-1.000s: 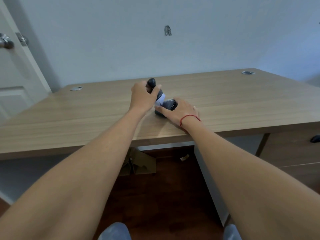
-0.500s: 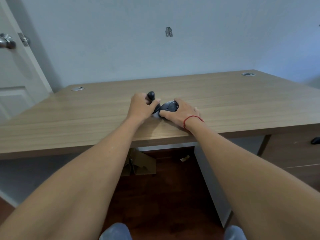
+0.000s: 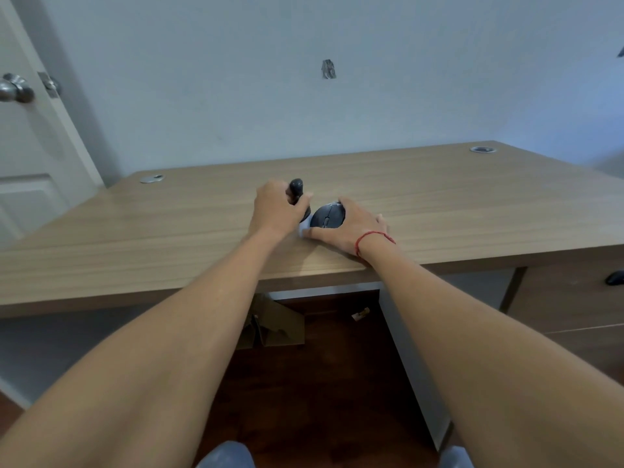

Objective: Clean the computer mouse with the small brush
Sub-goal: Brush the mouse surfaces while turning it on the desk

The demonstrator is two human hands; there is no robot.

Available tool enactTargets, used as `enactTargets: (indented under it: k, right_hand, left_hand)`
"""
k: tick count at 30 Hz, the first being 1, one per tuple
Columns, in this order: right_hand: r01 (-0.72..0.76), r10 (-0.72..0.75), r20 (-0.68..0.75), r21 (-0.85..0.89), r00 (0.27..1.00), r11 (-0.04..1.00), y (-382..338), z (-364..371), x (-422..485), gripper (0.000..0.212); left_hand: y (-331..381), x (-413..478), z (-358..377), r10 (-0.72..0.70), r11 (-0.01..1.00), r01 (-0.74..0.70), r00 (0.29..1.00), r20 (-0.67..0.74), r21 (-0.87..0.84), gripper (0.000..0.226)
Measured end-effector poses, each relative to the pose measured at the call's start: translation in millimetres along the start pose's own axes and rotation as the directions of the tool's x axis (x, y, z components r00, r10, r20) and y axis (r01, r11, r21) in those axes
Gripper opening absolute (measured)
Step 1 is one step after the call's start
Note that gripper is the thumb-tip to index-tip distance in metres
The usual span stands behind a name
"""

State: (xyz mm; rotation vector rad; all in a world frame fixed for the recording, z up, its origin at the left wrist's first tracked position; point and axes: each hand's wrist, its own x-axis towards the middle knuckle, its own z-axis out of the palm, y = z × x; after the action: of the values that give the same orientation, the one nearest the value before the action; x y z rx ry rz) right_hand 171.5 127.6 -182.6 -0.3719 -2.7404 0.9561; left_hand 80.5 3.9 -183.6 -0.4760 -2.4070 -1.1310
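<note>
A pale wall fills the upper part of my view, with a small dark mark on it, and a white door with a round metal knob stands at the far left. Below that runs the wooden desk, its light grain stretching across the whole width, with a metal cable grommet near the back left corner and a second grommet near the back right. Under the desk I see dark wood flooring, a piece of cardboard and, at the right, a drawer front with a dark handle. Both my bare forearms reach forward from the bottom corners and meet near the front middle of the desk. My left hand is closed in a fist around the small brush, whose dark rounded handle sticks up above my knuckles; its white bristle end shows just below my fist, right beside the mouse. My right hand lies over the right side of the computer mouse, fingers curled on it and pinning it flat on the desk, with my thumb along its near edge. A thin red string bracelet circles my right wrist. The mouse is dark grey, its scroll wheel visible on top.
</note>
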Motion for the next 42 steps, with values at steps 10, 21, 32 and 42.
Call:
enactTargets:
  k: [10, 21, 32, 42]
  right_hand:
    - [0.004, -0.004, 0.004, 0.024, 1.0, 1.0, 0, -2, -1, 0.078]
    - [0.009, -0.009, 0.006, 0.023, 1.0, 1.0, 1, -1, 1, 0.082]
    - [-0.027, 0.028, -0.004, 0.03, 1.0, 0.999, 4, 4, 8, 0.093]
    - [0.014, -0.014, 0.012, -0.028, 1.0, 1.0, 4, 2, 8, 0.058]
  left_hand:
    - [-1, -8, 4, -0.048, 0.986, 0.051, 0.999, 0.019, -0.159, 0.041]
    - [2, -2, 10, -0.025, 1.0, 0.025, 0.999, -0.021, 0.014, 0.045]
    - [5, -3, 13, -0.095, 0.994, 0.092, 0.994, -0.055, -0.064, 0.041]
    - [10, -4, 4, -0.073, 0.987, 0.066, 0.996, -0.048, -0.148, 0.046]
